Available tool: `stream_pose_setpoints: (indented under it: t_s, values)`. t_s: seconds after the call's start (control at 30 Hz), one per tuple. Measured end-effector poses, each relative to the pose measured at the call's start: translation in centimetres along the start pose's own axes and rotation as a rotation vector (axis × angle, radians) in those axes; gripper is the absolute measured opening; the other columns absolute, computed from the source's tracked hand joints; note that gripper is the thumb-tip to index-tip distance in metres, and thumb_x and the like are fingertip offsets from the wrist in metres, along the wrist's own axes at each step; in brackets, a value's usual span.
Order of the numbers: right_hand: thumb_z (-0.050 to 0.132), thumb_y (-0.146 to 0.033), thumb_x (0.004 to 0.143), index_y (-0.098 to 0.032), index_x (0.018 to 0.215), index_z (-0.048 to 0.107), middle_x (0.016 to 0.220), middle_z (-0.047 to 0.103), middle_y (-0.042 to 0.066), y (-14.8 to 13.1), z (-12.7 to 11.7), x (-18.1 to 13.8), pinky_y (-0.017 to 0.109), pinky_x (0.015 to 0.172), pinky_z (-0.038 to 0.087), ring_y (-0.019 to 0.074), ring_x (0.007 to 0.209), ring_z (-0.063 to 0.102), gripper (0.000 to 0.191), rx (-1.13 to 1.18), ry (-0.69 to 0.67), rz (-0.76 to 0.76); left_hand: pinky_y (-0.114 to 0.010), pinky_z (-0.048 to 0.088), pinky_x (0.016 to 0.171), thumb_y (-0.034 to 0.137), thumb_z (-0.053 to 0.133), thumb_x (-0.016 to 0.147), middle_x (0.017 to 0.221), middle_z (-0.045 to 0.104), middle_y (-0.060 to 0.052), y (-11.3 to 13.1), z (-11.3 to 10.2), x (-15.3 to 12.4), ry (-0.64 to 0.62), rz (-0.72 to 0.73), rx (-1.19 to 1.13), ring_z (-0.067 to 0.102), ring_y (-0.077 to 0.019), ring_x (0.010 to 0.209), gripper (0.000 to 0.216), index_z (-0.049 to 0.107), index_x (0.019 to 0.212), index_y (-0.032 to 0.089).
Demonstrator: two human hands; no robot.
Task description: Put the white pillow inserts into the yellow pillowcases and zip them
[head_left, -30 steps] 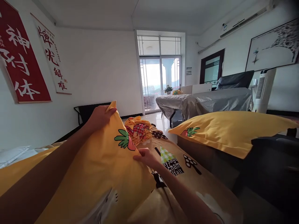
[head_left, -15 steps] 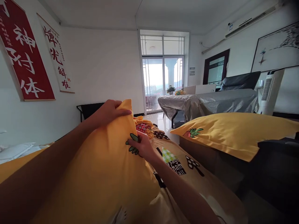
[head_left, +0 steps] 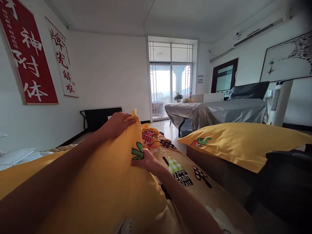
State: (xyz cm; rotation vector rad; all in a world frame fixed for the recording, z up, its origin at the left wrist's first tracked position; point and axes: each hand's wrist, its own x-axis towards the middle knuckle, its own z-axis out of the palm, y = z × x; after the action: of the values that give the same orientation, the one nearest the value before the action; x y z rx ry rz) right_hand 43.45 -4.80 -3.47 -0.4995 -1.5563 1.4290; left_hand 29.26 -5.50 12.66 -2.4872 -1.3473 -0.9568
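Observation:
A large yellow pillowcase point(head_left: 107, 182) fills the lower left of the head view, raised toward its upper corner. My left hand point(head_left: 119, 123) grips it at that top corner, thumb on the near face. Lower down, my right hand point(head_left: 147, 161) pinches its right edge beside a green leaf print. The fingers behind the cloth are hidden. Under and beyond it lies a beige quilt point(head_left: 204, 195) printed with trees and lettering. Some crumpled yellow and red plaid cloth point(head_left: 148, 138) rests on the quilt's far end.
To the right, a yellow pillow point(head_left: 234, 139) with a carrot print lies across a dark chair-like shape and a box. Farther back stand a table under a grey cover point(head_left: 207, 109), a tower fan point(head_left: 280, 102) and a black folding frame point(head_left: 99, 118) by the wall.
My right hand has shifted slightly down and left along the pillowcase, and the leaf print now shows folded differently. The left hand keeps its corner. The view has tilted up a little.

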Motion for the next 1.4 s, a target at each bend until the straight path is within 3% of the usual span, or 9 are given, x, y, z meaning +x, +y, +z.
stream_pose_setpoints:
  t_s: [0.13, 0.4, 0.6, 0.83, 1.0, 1.1, 1.2, 1.27, 1.4]
  values:
    - [0.085, -0.036, 0.053, -0.016, 0.08, 0.067, 0.075, 0.067, 0.001, 0.6, -0.1, -0.3, 0.028, 0.067, 0.048, 0.0121, 0.063, 0.056, 0.038, 0.054, 0.033, -0.039, -0.024, 0.029, 0.051, 0.057, 0.045, 0.079, 0.059, 0.052, -0.001, -0.1, -0.2, -0.1, -0.048, -0.035, -0.055, 0.047, -0.0146, 0.059, 0.044, 0.06, 0.067, 0.017]
    - [0.083, -0.037, 0.053, -0.017, 0.073, 0.064, 0.067, 0.062, -0.002, 0.2, -0.1, 0.4, 0.022, 0.056, 0.042, 0.0096, 0.058, 0.05, 0.034, 0.048, 0.18, -0.137, -0.023, 0.027, 0.046, 0.058, 0.052, 0.078, 0.056, 0.046, 0.002, -0.9, -0.8, -0.5, -0.035, -0.09, -0.222, 0.04, -0.0105, 0.05, 0.043, 0.055, 0.064, 0.018]
    - [0.084, -0.038, 0.053, -0.017, 0.077, 0.066, 0.072, 0.065, -0.001, -0.6, -0.1, 0.0, 0.023, 0.059, 0.047, 0.0118, 0.063, 0.056, 0.037, 0.108, 0.097, -0.102, -0.022, 0.026, 0.045, 0.055, 0.054, 0.078, 0.055, 0.042, 0.004, -1.3, -0.7, -0.5, -0.008, -0.072, -0.201, 0.036, -0.0085, 0.05, 0.042, 0.051, 0.06, 0.017]
    - [0.087, -0.034, 0.05, -0.017, 0.059, 0.057, 0.061, 0.056, -0.006, 2.3, -3.1, -1.4, 0.023, 0.055, 0.045, 0.0096, 0.056, 0.05, 0.036, -0.198, -0.066, 0.043, -0.021, 0.029, 0.043, 0.055, 0.06, 0.073, 0.053, 0.046, 0.004, -1.7, -1.4, -1.2, 0.038, -0.211, -0.29, 0.04, -0.009, 0.047, 0.041, 0.053, 0.06, 0.016]
    - [0.083, -0.037, 0.056, -0.018, 0.081, 0.071, 0.075, 0.067, -0.003, 5.0, -5.5, -3.6, 0.028, 0.067, 0.051, 0.0158, 0.071, 0.061, 0.034, -0.219, -0.174, 0.182, -0.021, 0.035, 0.042, 0.053, 0.068, 0.067, 0.055, 0.055, 0.002, -1.6, -1.6, -1.3, 0.018, -0.362, -0.515, 0.048, -0.0111, 0.047, 0.038, 0.058, 0.065, 0.016]
    - [0.082, -0.037, 0.056, -0.017, 0.08, 0.073, 0.074, 0.069, -0.002, 6.0, -7.2, -4.7, 0.024, 0.061, 0.049, 0.0142, 0.066, 0.06, 0.032, -0.312, -0.161, 0.263, -0.023, 0.041, 0.046, 0.051, 0.074, 0.061, 0.062, 0.063, 0.0, -1.5, -1.9, -1.5, -0.024, -0.465, -0.714, 0.056, -0.0143, 0.053, 0.038, 0.063, 0.072, 0.017]
    - [0.082, -0.035, 0.055, -0.018, 0.079, 0.074, 0.079, 0.071, -0.001, 6.1, -8.0, -5.2, 0.026, 0.065, 0.049, 0.0163, 0.071, 0.061, 0.03, -0.438, -0.219, 0.295, -0.023, 0.044, 0.047, 0.046, 0.082, 0.052, 0.065, 0.065, -0.001, -1.5, -2.0, -1.6, -0.06, -0.505, -0.803, 0.059, -0.0151, 0.055, 0.04, 0.064, 0.073, 0.017]
    - [0.082, -0.034, 0.055, -0.019, 0.08, 0.074, 0.081, 0.071, 0.0, 5.5, -7.6, -5.1, 0.028, 0.069, 0.05, 0.0181, 0.074, 0.062, 0.03, -0.446, -0.201, 0.276, -0.023, 0.045, 0.048, 0.044, 0.084, 0.05, 0.064, 0.066, 0.0, -1.5, -1.8, -1.4, -0.079, -0.506, -0.825, 0.059, -0.0144, 0.055, 0.04, 0.065, 0.073, 0.017]
    - [0.08, -0.036, 0.059, -0.018, 0.092, 0.071, 0.082, 0.07, 0.001, 3.9, -4.6, -3.5, 0.032, 0.072, 0.051, 0.0194, 0.077, 0.063, 0.038, -0.167, -0.013, 0.128, -0.024, 0.047, 0.049, 0.045, 0.083, 0.052, 0.065, 0.066, 0.0, -1.5, -0.7, -0.8, -0.122, -0.467, -0.845, 0.059, -0.0142, 0.055, 0.04, 0.066, 0.075, 0.017]
